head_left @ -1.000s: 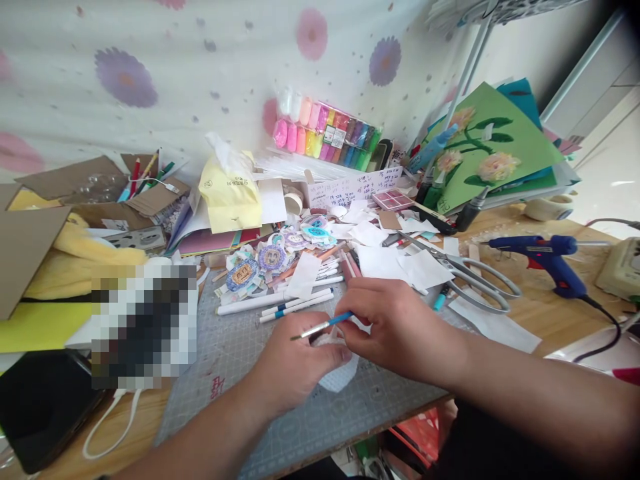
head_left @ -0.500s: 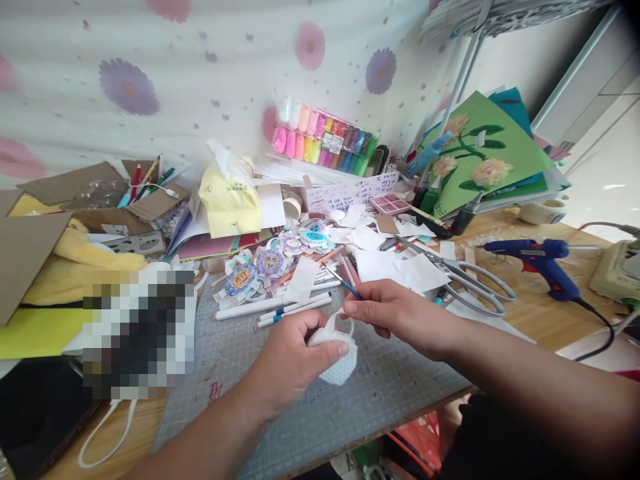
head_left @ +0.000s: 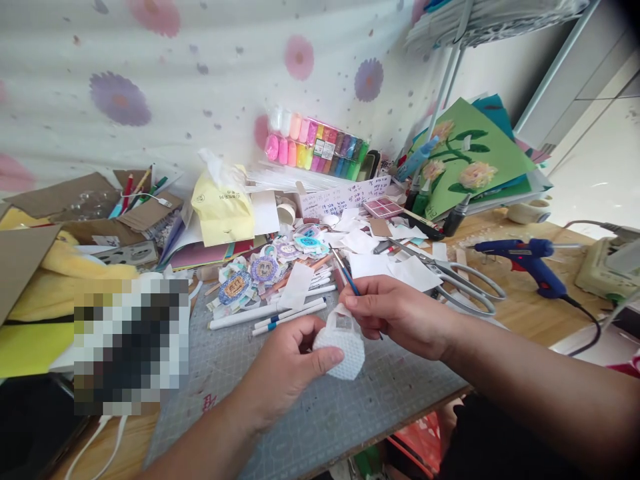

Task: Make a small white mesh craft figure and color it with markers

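Left hand (head_left: 295,363): ours, thumb and fingers clamped on the white textured piece (head_left: 347,357), which we held above the grey cutting mat (head_left: 345,420). Right hand (head_left: 350,305): apart from the left, pinching the blue brush (head_left: 352,284), fingertips at the piece's white loop (head_left: 333,321); whether they gripped it, we could not tell. White pens (head_left: 290,317): towards the mat's far side. Scissors (head_left: 437,268): towards the mat's far right. Glue gun (head_left: 520,250): well right of the mat. Hazards, as we judged: the loop could tear under a pull; the brush could snag it; hard thumb pressure could dent the piece.
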{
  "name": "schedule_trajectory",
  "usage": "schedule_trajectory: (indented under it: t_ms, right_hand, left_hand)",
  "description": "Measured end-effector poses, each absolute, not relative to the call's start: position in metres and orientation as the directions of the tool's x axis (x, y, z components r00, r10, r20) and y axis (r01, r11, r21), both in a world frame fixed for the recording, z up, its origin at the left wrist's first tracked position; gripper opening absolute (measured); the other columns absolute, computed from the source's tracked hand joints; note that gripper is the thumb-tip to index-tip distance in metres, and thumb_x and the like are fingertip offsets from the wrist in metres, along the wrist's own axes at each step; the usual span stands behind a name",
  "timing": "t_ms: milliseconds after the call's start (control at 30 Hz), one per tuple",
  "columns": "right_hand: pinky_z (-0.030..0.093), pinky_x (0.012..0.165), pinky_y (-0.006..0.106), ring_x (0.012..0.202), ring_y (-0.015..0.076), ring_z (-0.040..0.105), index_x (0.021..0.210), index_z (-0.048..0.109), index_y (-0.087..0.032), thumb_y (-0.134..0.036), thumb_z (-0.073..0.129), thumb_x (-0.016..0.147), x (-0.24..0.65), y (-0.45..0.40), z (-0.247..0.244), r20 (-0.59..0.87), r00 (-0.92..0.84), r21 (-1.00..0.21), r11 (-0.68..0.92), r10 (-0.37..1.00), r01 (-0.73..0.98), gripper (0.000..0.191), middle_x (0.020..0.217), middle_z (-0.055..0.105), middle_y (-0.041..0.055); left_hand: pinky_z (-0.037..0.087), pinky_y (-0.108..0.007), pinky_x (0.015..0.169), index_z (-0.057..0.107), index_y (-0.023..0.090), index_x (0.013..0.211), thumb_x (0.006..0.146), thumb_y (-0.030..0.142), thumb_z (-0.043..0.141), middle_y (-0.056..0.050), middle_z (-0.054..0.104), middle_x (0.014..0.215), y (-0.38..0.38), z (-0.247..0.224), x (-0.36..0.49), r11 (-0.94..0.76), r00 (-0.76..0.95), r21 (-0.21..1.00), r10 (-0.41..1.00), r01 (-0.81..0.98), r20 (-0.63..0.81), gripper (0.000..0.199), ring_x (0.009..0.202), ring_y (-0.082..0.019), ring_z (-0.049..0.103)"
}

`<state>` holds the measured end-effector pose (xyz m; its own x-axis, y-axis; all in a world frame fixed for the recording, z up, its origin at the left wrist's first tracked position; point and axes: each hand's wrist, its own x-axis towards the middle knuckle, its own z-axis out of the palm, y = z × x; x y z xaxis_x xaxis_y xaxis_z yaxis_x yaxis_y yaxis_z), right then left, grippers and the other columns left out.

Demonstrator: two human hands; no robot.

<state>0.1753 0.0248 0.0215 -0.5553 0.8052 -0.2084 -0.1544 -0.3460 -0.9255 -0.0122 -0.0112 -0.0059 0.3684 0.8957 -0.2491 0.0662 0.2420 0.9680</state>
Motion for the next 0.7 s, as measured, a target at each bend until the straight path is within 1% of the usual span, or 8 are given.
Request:
schedule_trajectory:
  t_ms: [100, 200, 300, 400, 500, 600, 700]
  right_hand:
    - [0.023, 0.048, 0.022, 0.048, 0.0058, 0.031, 0.076, 0.059, -0.014, -0.032, 0.072, 0.072, 0.179, 0.024, 0.020, -0.218, -0.548, -0.914, -0.365, 0.808, -0.175, 0.022, 0.056, 0.042, -0.0072]
    - [0.023, 0.048, 0.023, 0.049, 0.0058, 0.033, 0.074, 0.058, -0.015, -0.029, 0.075, 0.068, 0.178, 0.021, 0.018, -0.225, -0.534, -0.924, -0.352, 0.815, -0.148, 0.022, 0.062, 0.047, -0.0057]
    - [0.021, 0.047, 0.023, 0.049, 0.0062, 0.032, 0.068, 0.053, -0.016, -0.031, 0.076, 0.067, 0.176, 0.019, 0.016, -0.207, -0.520, -0.942, -0.313, 0.829, -0.124, 0.027, 0.058, 0.044, -0.0070]
    - [0.020, 0.047, 0.023, 0.049, 0.0062, 0.030, 0.067, 0.051, -0.017, -0.036, 0.076, 0.068, 0.175, 0.018, 0.016, -0.201, -0.505, -0.950, -0.293, 0.840, -0.110, 0.031, 0.056, 0.041, -0.0078]
    - [0.023, 0.048, 0.023, 0.051, 0.0063, 0.032, 0.075, 0.055, -0.016, -0.041, 0.076, 0.068, 0.176, 0.018, 0.015, -0.187, -0.486, -0.956, -0.273, 0.854, -0.112, 0.033, 0.063, 0.045, -0.0062]
    - [0.026, 0.051, 0.023, 0.056, 0.0074, 0.035, 0.082, 0.057, -0.015, -0.044, 0.076, 0.068, 0.178, 0.017, 0.010, -0.173, -0.520, -0.968, -0.241, 0.837, -0.065, 0.037, 0.067, 0.047, -0.0049]
    - [0.028, 0.054, 0.023, 0.058, 0.0085, 0.038, 0.076, 0.055, -0.015, -0.038, 0.080, 0.061, 0.177, 0.014, 0.007, -0.212, -0.505, -0.973, -0.231, 0.837, 0.024, 0.037, 0.064, 0.046, -0.0059]
  left_hand:
    - [0.042, -0.026, 0.066, 0.063, 0.015, 0.089, 0.073, 0.030, 0.071, -0.001, 0.062, 0.080, -0.012, -0.004, -0.012, 0.263, 0.337, 0.965, 0.909, -0.012, -0.244, 0.024, 0.072, -0.015, 0.053]
    - [0.040, -0.025, 0.064, 0.062, 0.015, 0.089, 0.073, 0.031, 0.071, 0.000, 0.060, 0.077, -0.012, -0.005, -0.012, 0.258, 0.322, 0.965, 0.918, -0.040, -0.232, 0.024, 0.069, -0.013, 0.050]
    - [0.038, -0.025, 0.062, 0.060, 0.014, 0.083, 0.074, 0.031, 0.070, 0.001, 0.057, 0.072, -0.011, -0.007, -0.013, 0.217, 0.334, 0.976, 0.921, -0.004, -0.203, 0.021, 0.066, -0.013, 0.047]
    - [0.037, -0.024, 0.060, 0.059, 0.015, 0.079, 0.075, 0.031, 0.069, 0.003, 0.054, 0.069, -0.011, -0.008, -0.014, 0.169, 0.338, 0.984, 0.924, 0.063, -0.180, 0.020, 0.064, -0.012, 0.045]
    - [0.038, -0.024, 0.061, 0.061, 0.015, 0.083, 0.075, 0.033, 0.070, 0.002, 0.057, 0.072, -0.012, -0.008, -0.014, 0.169, 0.315, 0.983, 0.931, 0.072, -0.183, 0.021, 0.067, -0.013, 0.047]
    - [0.040, -0.024, 0.063, 0.062, 0.015, 0.086, 0.076, 0.035, 0.070, 0.001, 0.060, 0.076, -0.011, -0.007, -0.013, 0.192, 0.286, 0.981, 0.940, 0.010, -0.186, 0.024, 0.069, -0.013, 0.050]
    - [0.040, -0.023, 0.062, 0.063, 0.015, 0.087, 0.075, 0.036, 0.071, 0.001, 0.061, 0.077, -0.010, -0.006, -0.012, 0.191, 0.268, 0.981, 0.947, -0.020, -0.178, 0.026, 0.069, -0.013, 0.052]
